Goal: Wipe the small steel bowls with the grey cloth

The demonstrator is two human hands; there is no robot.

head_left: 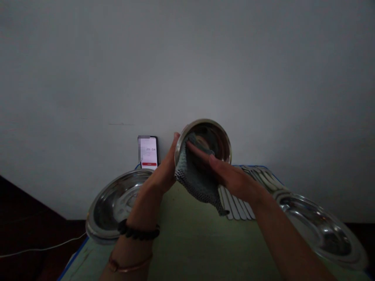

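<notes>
A shiny metal bowl [224, 136] is held up above the table, its mouth tilted toward me. My left hand [168, 168] grips it from the left side, with most of its fingers hidden behind the bowl. A grey-green checked cloth [196, 183] hangs out over the bowl's lower rim. My right hand [225, 171] reaches into the bowl and presses the cloth against the inner wall, the fingers partly inside.
Left of my hands stands a large metal basin [96, 212], and another metal basin [319, 230] is at the right. Several pieces of flatware [237, 207] lie in a row behind my right arm. A phone [149, 152] leans on the wall [187, 58] at the green table's [199, 242] back.
</notes>
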